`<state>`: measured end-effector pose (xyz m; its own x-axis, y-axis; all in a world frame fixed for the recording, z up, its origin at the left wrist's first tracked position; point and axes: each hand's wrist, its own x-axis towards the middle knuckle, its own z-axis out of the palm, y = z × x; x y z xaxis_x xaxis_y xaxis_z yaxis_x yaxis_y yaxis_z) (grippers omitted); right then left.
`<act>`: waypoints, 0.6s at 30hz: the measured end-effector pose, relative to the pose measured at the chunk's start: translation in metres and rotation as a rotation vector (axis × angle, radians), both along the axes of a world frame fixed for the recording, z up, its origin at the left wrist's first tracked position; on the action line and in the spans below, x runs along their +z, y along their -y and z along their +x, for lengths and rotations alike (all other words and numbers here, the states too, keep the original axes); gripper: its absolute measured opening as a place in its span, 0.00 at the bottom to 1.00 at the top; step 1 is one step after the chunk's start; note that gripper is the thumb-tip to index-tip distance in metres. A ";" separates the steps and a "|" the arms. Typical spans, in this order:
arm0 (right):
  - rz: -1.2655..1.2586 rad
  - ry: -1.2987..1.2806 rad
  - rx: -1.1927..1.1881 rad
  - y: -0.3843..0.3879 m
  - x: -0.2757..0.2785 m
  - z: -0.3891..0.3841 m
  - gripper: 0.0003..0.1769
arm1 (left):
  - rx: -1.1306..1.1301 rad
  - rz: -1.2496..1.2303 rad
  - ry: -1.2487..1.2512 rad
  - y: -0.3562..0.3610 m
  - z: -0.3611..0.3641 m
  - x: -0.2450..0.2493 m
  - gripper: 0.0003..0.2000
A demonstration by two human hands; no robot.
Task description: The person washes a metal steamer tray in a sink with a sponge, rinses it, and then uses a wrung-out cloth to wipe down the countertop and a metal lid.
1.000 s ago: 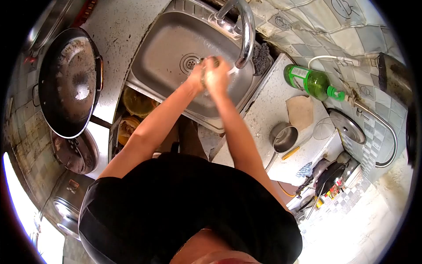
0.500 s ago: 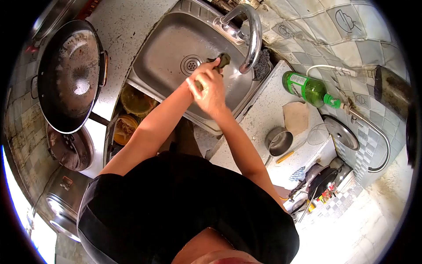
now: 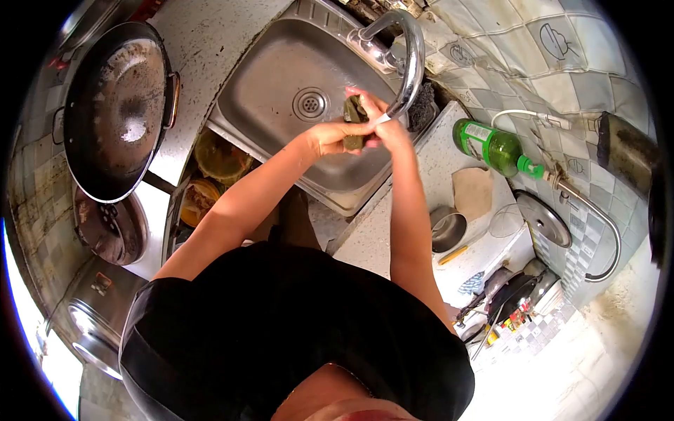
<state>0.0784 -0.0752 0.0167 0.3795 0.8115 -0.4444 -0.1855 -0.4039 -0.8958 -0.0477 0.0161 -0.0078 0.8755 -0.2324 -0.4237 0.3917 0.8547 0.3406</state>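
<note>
Both hands meet over the steel sink (image 3: 263, 77), below the spout of the curved faucet (image 3: 414, 63). Between them is a dark green, soft-looking piece, perhaps a cloth or sponge (image 3: 354, 112). My left hand (image 3: 338, 137) comes from the left, its fingers closed around the lower part of the piece. From the right, my right hand (image 3: 382, 125) presses on its other side, thumb and fingers partly hidden by the spout tip. Water shows at the spout, over my right hand. The sink drain (image 3: 310, 104) lies uncovered left of the hands.
A large black wok (image 3: 116, 112) rests on the left counter. Beside the sink are a dark scourer (image 3: 424, 107), a green bottle (image 3: 489, 146), a small pot (image 3: 448, 229) and a brown sheet (image 3: 472, 192). Bowls (image 3: 221, 158) sit below the counter.
My right hand has moved right and up, under the spout. My left hand has drawn slightly down, and the green piece now sits upright between both hands. The view has shifted slightly.
</note>
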 end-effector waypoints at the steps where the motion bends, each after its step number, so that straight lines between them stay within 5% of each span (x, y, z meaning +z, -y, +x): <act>1: -0.007 -0.029 0.063 0.003 0.010 0.008 0.28 | -0.012 -0.084 0.002 0.004 0.001 0.002 0.17; 2: -0.060 -0.167 0.026 0.008 0.005 0.017 0.27 | -0.027 -0.169 0.005 0.009 0.002 0.005 0.14; 4: 0.225 -0.751 -0.174 0.013 0.004 0.000 0.28 | 0.028 -0.364 0.034 0.024 0.001 0.017 0.10; 7: 0.406 -0.823 -0.387 0.006 0.034 -0.037 0.20 | 0.140 -0.574 0.028 0.034 -0.002 0.036 0.10; 9: 0.450 -0.942 -0.274 0.007 0.010 -0.017 0.18 | 0.119 -0.646 0.003 0.032 -0.006 0.034 0.12; 11: 0.447 -1.168 -0.140 -0.003 0.006 0.002 0.21 | -0.086 -0.379 0.063 0.016 0.001 0.044 0.09; 15: 0.095 -0.683 -0.235 -0.015 0.022 0.014 0.24 | -0.229 0.199 -0.014 0.016 0.016 0.041 0.11; 17: 0.050 -0.639 -0.354 -0.018 0.009 0.016 0.24 | -0.249 0.676 -0.127 0.019 0.022 0.024 0.10; 18: 0.006 -0.599 -0.475 -0.018 0.001 0.016 0.24 | -0.246 0.675 -0.125 0.025 0.023 0.012 0.10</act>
